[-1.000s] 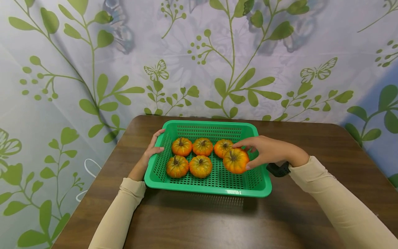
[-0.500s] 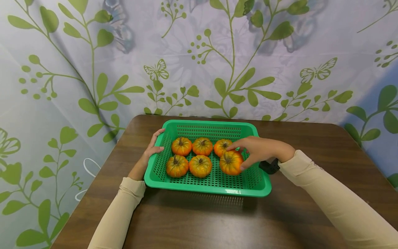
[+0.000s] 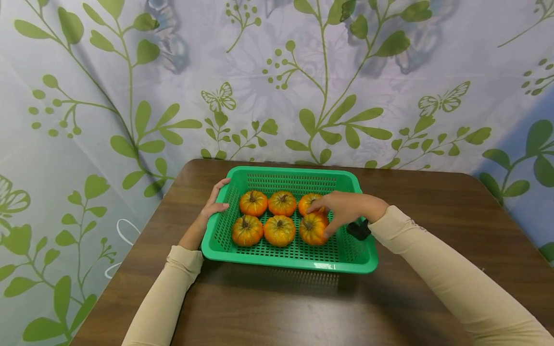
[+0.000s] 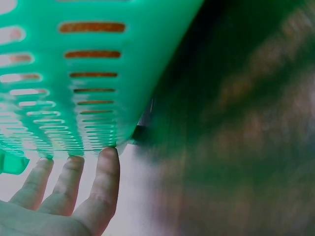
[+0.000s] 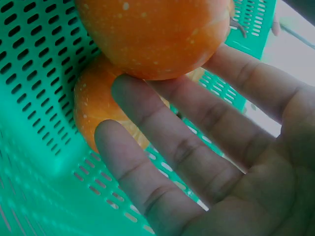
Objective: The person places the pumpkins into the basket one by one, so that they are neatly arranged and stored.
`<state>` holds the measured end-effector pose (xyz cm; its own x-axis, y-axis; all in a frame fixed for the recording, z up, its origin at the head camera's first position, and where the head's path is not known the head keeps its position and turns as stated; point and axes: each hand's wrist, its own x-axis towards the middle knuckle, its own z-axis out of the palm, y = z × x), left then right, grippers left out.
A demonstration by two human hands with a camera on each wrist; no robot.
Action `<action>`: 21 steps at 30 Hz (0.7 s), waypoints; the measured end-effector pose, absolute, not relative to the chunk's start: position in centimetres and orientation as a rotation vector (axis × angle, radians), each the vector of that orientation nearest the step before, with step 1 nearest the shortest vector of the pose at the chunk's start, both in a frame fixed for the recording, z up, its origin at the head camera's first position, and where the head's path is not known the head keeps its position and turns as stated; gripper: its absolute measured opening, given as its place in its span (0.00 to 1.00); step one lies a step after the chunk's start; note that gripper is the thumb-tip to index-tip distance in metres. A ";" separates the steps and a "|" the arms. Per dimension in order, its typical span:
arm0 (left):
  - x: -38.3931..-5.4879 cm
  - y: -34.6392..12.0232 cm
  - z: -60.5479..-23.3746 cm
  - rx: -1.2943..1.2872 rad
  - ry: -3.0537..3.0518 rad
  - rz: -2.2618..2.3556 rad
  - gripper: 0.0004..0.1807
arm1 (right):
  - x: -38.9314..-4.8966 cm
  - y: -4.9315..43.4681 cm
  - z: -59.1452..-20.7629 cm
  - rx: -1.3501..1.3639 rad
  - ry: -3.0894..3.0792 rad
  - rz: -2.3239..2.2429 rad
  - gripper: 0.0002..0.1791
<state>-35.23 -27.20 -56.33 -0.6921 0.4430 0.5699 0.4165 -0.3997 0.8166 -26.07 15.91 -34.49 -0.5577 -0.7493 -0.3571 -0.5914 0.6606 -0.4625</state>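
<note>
A green plastic basket (image 3: 277,262) with slotted walls holds several small orange pumpkins, including a front-left pumpkin (image 3: 246,231) and a front-middle pumpkin (image 3: 279,231). At the right of the front row, my right hand (image 3: 349,207) grips another pumpkin (image 3: 312,230) between thumb and fingers. Behind it, a back-right pumpkin (image 3: 305,203) is partly covered by the fingers. In the right wrist view the held pumpkin (image 5: 152,39) overlaps a second pumpkin (image 5: 91,101). My left hand (image 3: 208,210) holds the basket's left side, thumb over the rim, its fingertips (image 4: 108,156) against the outer wall.
The basket stands on a brown wooden table (image 3: 268,307). Close behind the table hangs a cloth (image 3: 259,72) printed with leaves and butterflies. A white cable (image 3: 125,235) loops beside the table's left edge. A dark band (image 3: 358,229) is on the right wrist.
My right hand has moved left and slightly down with its pumpkin, bringing it nearer the front-middle one. The left hand and basket have stayed put.
</note>
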 end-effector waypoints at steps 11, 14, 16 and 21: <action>-41.9 -30.1 -63.7 1.368 1.607 2.279 0.45 | -26.0 15.0 -35.1 -1.017 2.329 -0.367 0.38; -45.5 -32.1 -68.2 1.321 1.605 2.276 0.49 | -26.0 15.0 -35.2 -1.016 2.341 -0.343 0.38; -45.7 -32.2 -68.4 1.298 1.604 2.276 0.50 | -26.1 15.1 -35.2 -0.991 2.352 -0.323 0.38; -40.7 -29.8 -62.4 1.321 1.638 2.281 0.47 | -26.1 15.1 -35.2 -0.930 2.362 -0.300 0.38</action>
